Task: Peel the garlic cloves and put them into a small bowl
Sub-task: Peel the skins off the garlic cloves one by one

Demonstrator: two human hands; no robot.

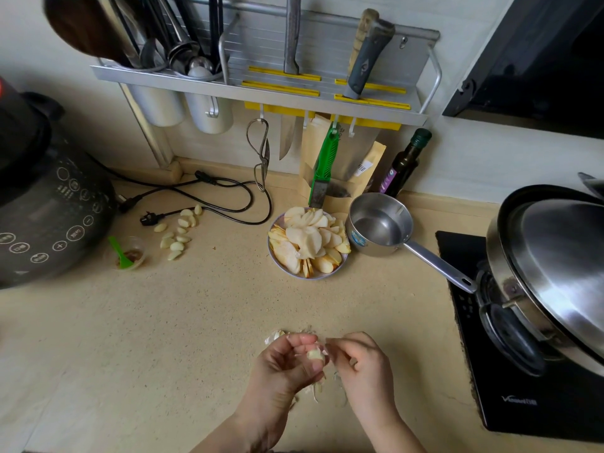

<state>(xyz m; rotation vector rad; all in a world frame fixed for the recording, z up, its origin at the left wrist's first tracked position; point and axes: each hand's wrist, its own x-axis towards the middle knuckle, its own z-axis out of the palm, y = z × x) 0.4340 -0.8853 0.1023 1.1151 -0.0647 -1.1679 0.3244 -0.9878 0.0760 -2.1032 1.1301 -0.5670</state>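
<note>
Head view, peeling stage. I hold the garlic clove (pixel 315 354) in my left hand (pixel 287 364), pinched between thumb and curled fingers just above the near edge of the table (pixel 202 315). Its long axis appears to run roughly crosswise, towards my right hand (pixel 358 361), though fingers cover most of it. My right hand sits touching-close on the clove's right side, thumb and forefinger closed on what looks like a strip of skin; I cannot tell whether that strip is free of the clove. Loose skins (pixel 322 389) lie beneath both hands. The peeled cloves (pixel 179 232) lie in a scatter on the table far off to the left, beside the small plastic cup (pixel 132 253); I judge my left hand the nearer one to carry the clove there.
</note>
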